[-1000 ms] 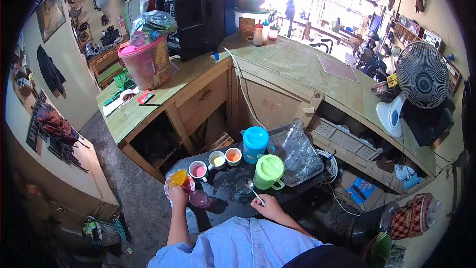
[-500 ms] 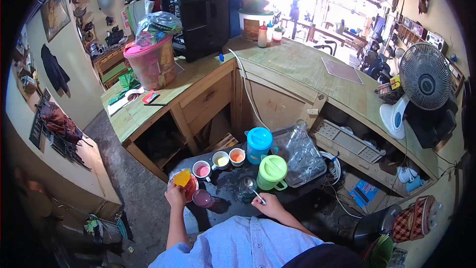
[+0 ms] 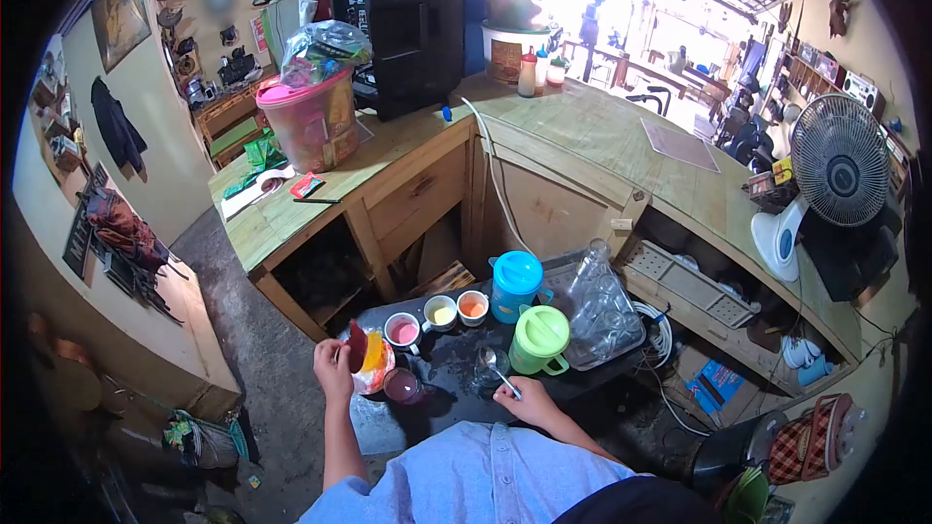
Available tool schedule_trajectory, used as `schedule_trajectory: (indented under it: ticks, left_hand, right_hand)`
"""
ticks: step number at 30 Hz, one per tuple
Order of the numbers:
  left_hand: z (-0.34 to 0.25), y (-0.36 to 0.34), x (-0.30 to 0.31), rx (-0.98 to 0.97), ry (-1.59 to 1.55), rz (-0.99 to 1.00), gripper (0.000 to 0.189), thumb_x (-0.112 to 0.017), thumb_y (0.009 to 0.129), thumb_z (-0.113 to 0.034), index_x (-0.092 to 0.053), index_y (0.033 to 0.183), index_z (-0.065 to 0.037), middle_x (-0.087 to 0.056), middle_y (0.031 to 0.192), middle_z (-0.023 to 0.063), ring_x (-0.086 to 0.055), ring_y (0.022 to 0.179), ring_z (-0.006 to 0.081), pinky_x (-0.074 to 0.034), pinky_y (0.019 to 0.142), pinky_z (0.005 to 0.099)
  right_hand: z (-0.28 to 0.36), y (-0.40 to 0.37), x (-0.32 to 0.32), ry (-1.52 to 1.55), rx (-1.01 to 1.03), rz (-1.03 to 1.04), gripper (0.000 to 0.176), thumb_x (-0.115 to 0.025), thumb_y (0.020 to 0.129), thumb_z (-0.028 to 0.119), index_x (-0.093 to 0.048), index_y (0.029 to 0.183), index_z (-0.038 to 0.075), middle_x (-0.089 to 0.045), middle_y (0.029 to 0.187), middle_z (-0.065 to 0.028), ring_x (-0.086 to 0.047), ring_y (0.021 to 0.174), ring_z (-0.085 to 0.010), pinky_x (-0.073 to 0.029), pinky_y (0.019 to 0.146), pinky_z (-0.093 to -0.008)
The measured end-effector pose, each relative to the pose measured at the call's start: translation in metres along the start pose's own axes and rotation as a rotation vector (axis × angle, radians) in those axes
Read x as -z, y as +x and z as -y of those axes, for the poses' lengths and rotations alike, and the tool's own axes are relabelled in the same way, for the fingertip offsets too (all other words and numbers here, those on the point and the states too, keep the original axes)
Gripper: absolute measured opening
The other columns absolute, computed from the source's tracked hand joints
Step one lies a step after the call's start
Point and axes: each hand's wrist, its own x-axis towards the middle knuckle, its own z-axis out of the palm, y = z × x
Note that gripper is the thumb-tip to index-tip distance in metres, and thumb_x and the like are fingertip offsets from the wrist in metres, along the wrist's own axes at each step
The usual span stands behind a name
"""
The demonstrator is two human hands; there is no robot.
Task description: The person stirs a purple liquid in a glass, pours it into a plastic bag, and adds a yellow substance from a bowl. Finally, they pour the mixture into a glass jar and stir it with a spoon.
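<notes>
My left hand [image 3: 333, 365] pinches a dark red piece [image 3: 357, 344] above a plate [image 3: 374, 384] that bears yellow and red pieces. My right hand [image 3: 525, 399] holds a metal spoon [image 3: 497, 367], its bowl over a clear glass [image 3: 488, 376]. A glass with a pinkish-purple drink [image 3: 402, 386] stands beside the plate. Behind it are a cup with pink contents [image 3: 402, 331], one with pale yellow [image 3: 440, 312] and one with orange [image 3: 472, 308]. A green lidded pitcher [image 3: 540, 340] is right of the clear glass, with a blue pitcher [image 3: 515, 285] behind.
A tray [image 3: 621, 352] of clear glasses sits right of the pitchers. The wooden counter [image 3: 573, 126] curves round the dark table, bearing a black speaker [image 3: 398, 34], a pink-lidded tub [image 3: 309, 121] and a white fan [image 3: 777, 233]. A white cable hangs down the counter front.
My left hand has moved slightly left; it held a yellow-orange piece and now holds a dark red one. The yellow piece lies on the plate. The view has shifted slightly.
</notes>
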Motion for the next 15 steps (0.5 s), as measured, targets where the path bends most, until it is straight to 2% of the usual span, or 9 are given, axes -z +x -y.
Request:
schedule_trajectory:
  ticks: [1,3,4,5,7,8,11,12,15]
  left_hand:
    - [-0.004,0.003,0.0,0.003,0.002,-0.003,0.007,-0.065,0.083,-0.003,-0.06,0.086,0.0,-0.057,0.083,0.0053,-0.058,0.082,0.0183,-0.047,0.079,0.0287]
    - [-0.022,0.017,-0.005,0.301,-0.419,0.065,0.003,-0.058,0.092,-0.007,-0.057,0.094,-0.005,-0.056,0.086,0.0005,-0.057,0.082,0.0125,-0.046,0.076,0.0254]
    - [-0.029,0.021,-0.006,0.334,-0.481,0.116,0.003,-0.053,0.097,-0.013,-0.054,0.098,-0.01,-0.056,0.087,-0.0026,-0.055,0.081,0.0087,-0.046,0.074,0.0236]
    - [-0.04,0.025,-0.007,0.34,-0.478,0.113,0.003,-0.053,0.097,-0.013,-0.054,0.098,-0.01,-0.056,0.087,-0.0026,-0.055,0.081,0.0087,-0.046,0.074,0.0236]
    - [-0.068,0.031,-0.014,0.561,-0.754,0.195,0.005,-0.052,0.099,-0.016,-0.053,0.098,-0.011,-0.055,0.085,-0.0045,-0.052,0.073,0.0051,-0.043,0.065,0.0206]
    - [-0.086,0.032,-0.026,0.536,-0.815,0.175,0.006,-0.051,0.099,-0.018,-0.054,0.099,-0.013,-0.053,0.081,-0.0067,-0.046,0.062,0.0018,-0.038,0.055,0.0183]
    - [-0.09,0.032,-0.043,0.565,-0.944,0.359,0.011,-0.047,0.101,-0.019,-0.054,0.106,-0.012,-0.051,0.072,-0.0067,-0.039,0.052,0.003,-0.037,0.049,0.0208]
    - [-0.097,0.029,-0.044,0.568,-1.001,0.468,0.018,-0.051,0.099,-0.025,-0.054,0.111,-0.012,-0.057,0.081,-0.004,-0.052,0.062,0.0063,-0.047,0.058,0.0235]
    - [-0.152,0.019,-0.055,0.741,-1.014,0.464,0.018,-0.058,0.094,-0.023,-0.051,0.108,-0.014,-0.06,0.093,-0.002,-0.06,0.077,0.0092,-0.054,0.061,0.0263]
  right_hand:
    - [0.002,0.0,0.001,0.0,0.0,0.005,0.024,-0.073,0.079,0.025,-0.064,0.078,0.002,-0.061,0.069,-0.0113,-0.061,0.063,-0.0247,-0.047,0.06,-0.0361]
    - [0.01,-0.001,0.003,0.007,-0.02,0.008,0.024,-0.073,0.08,0.025,-0.064,0.078,0.002,-0.061,0.068,-0.0108,-0.061,0.063,-0.0232,-0.047,0.06,-0.0351]
    - [0.01,0.0,0.003,0.007,-0.023,0.015,0.024,-0.073,0.08,0.025,-0.064,0.078,0.002,-0.061,0.068,-0.0108,-0.061,0.063,-0.0232,-0.047,0.06,-0.0351]
    - [0.011,0.0,0.003,0.013,-0.013,0.007,0.024,-0.072,0.08,0.025,-0.064,0.079,0.002,-0.061,0.068,-0.0104,-0.06,0.062,-0.0221,-0.047,0.06,-0.0345]
    - [0.012,0.0,0.003,0.018,-0.004,-0.001,0.024,-0.072,0.08,0.025,-0.065,0.079,0.002,-0.061,0.067,-0.01,-0.06,0.061,-0.021,-0.047,0.06,-0.0339]
    - [0.013,0.0,0.004,0.03,0.0,-0.011,0.025,-0.072,0.081,0.025,-0.064,0.078,0.002,-0.061,0.067,-0.0096,-0.059,0.061,-0.02,-0.047,0.06,-0.0338]
    - [0.014,0.0,0.005,0.044,-0.007,-0.047,0.027,-0.07,0.084,0.027,-0.063,0.078,0.002,-0.06,0.066,-0.009,-0.058,0.06,-0.0183,-0.046,0.059,-0.0338]
    - [0.013,0.0,0.006,0.047,-0.018,-0.069,0.029,-0.069,0.085,0.029,-0.062,0.077,0.002,-0.06,0.065,-0.0088,-0.058,0.06,-0.0174,-0.046,0.058,-0.034]
    - [0.003,0.002,0.004,0.173,-0.067,-0.084,0.03,-0.06,0.094,0.028,-0.058,0.079,0.002,-0.059,0.066,-0.0025,-0.055,0.055,-0.009,-0.045,0.052,-0.0267]
